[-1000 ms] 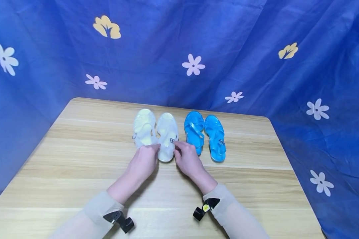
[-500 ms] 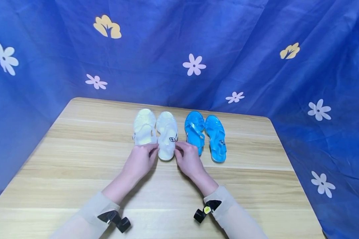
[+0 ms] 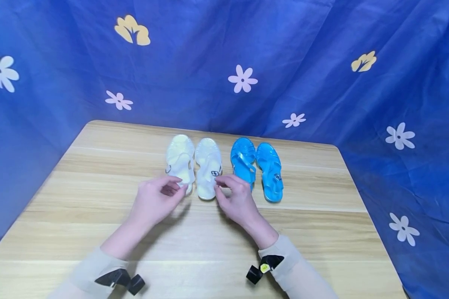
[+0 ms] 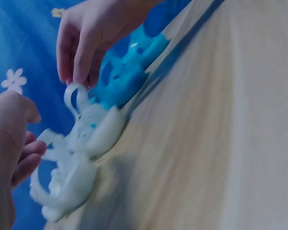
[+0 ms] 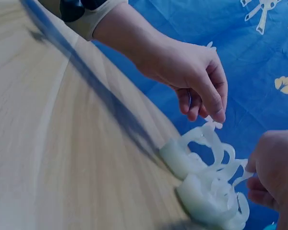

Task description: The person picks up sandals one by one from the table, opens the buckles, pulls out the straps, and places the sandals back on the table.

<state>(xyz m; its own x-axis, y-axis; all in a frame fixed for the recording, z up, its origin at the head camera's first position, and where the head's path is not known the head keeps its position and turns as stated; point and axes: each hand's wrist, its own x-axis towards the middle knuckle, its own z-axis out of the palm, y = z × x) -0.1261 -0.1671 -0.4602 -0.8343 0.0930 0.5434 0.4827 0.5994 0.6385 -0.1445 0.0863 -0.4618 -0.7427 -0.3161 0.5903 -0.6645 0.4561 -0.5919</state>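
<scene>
Two white jelly sandals lie side by side, toes away from me. Over the heel of the left white sandal (image 3: 180, 151) hovers my left hand (image 3: 155, 200), its thumb and fingers apart and holding nothing. My right hand (image 3: 238, 200) is at the outer side of the right white sandal (image 3: 206, 155). In the right wrist view, the fingertips of the right hand (image 5: 278, 165) pinch that sandal's strap (image 5: 241, 173). The left wrist view also has the strap raised at the right hand's fingertips. Both white sandals rest on their soles.
A pair of blue jelly sandals stands just right of the white ones: the left blue sandal (image 3: 242, 155) and the right blue sandal (image 3: 271, 174). The wooden table (image 3: 97, 199) ends at a blue flowered curtain (image 3: 194, 62) behind and at the sides.
My left hand has come off the white sandals, moving left and toward me, with its fingers spreading. The right hand stays at the right white sandal, which has shifted slightly.
</scene>
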